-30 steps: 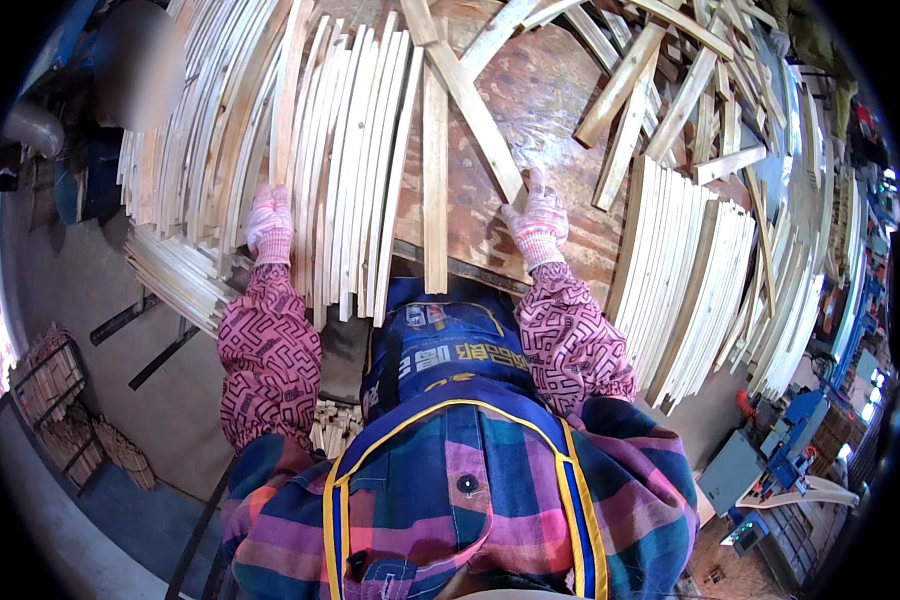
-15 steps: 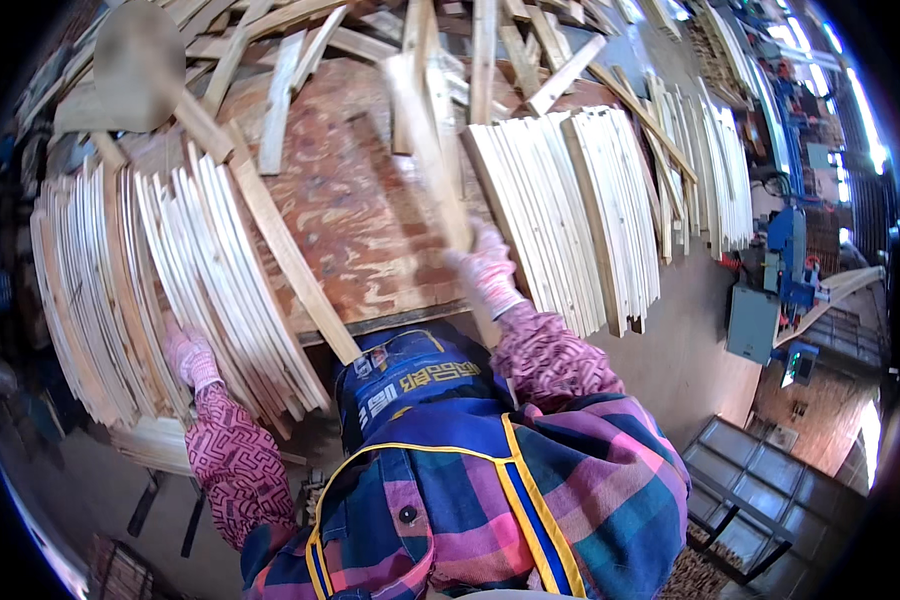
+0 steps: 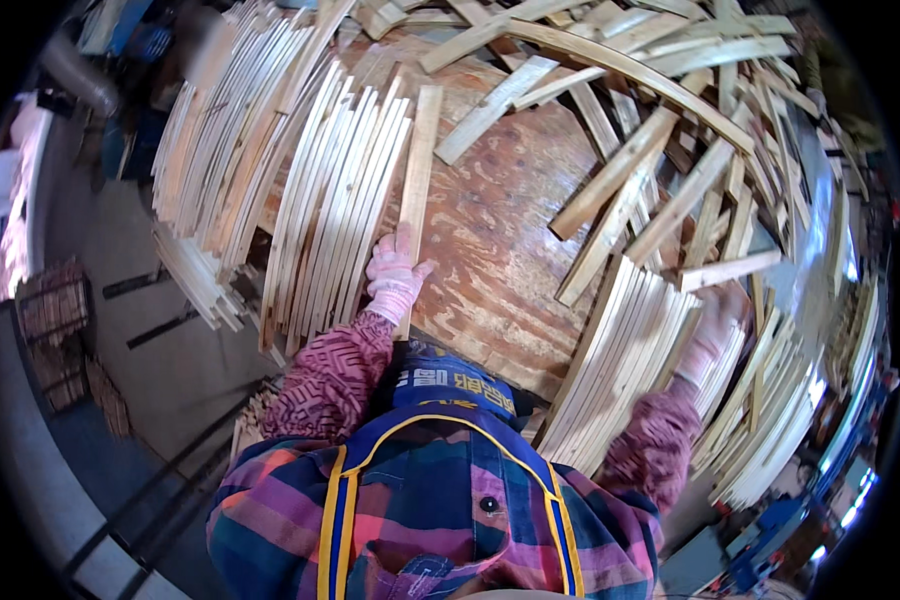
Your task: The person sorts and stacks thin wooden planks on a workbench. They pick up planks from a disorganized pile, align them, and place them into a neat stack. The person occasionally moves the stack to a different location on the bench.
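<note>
My left hand (image 3: 395,275), in a pink and white glove, lies on the lower end of a single pale wooden slat (image 3: 420,165). The slat rests lengthwise against the right edge of the left stack of curved slats (image 3: 330,200). My right hand (image 3: 715,320), also gloved, reaches out over the top of the right stack of slats (image 3: 620,360), just below a short loose slat (image 3: 735,270). Its fingers are blurred, so its grip is unclear. Both stacks sit on a brown plywood board (image 3: 500,230).
A jumble of loose slats (image 3: 660,150) covers the far and right part of the board. More bundled slats (image 3: 780,430) stand at the right. The grey floor (image 3: 170,370) and woven baskets (image 3: 55,330) lie to the left. A blue machine (image 3: 770,550) shows at lower right.
My left hand has moved from the outer side of the left stack to the single slat at its right edge. My right hand has left the slat over the board and gone to the right stack.
</note>
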### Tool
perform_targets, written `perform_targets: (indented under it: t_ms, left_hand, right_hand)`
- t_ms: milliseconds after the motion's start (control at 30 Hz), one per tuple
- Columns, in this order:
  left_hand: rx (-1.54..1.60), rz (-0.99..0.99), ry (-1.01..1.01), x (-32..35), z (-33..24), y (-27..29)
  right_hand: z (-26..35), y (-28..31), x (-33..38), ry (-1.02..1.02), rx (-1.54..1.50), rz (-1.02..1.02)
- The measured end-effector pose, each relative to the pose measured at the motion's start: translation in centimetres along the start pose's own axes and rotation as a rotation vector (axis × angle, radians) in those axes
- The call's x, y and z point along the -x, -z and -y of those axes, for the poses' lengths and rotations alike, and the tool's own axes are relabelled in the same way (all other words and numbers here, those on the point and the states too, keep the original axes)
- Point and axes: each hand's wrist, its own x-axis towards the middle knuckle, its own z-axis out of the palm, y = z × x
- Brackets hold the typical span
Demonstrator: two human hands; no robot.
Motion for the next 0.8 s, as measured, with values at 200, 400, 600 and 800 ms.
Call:
perform_targets:
  t_ms: [200, 400, 600, 800]
  left_hand:
    - [0.160, 0.316, 0.250, -2.1, -1.5, 4.0]
    - [0.407, 0.304, 0.156, -3.4, 0.5, 1.9]
    - [0.860, 0.253, 0.057, -4.9, 3.6, -0.9]
    - [1.374, 0.234, -0.155, -4.2, 2.9, -0.4]
  right_hand:
    - [15.0, -32.2, 0.4, -0.057, 0.136, 0.507]
    - [16.1, -43.0, -4.2, -0.225, 0.038, 0.256]
    - [15.2, -32.9, 2.1, -0.363, -0.341, 0.665]
    - [4.2, -23.9, 13.3, 0.055, 0.332, 0.669]
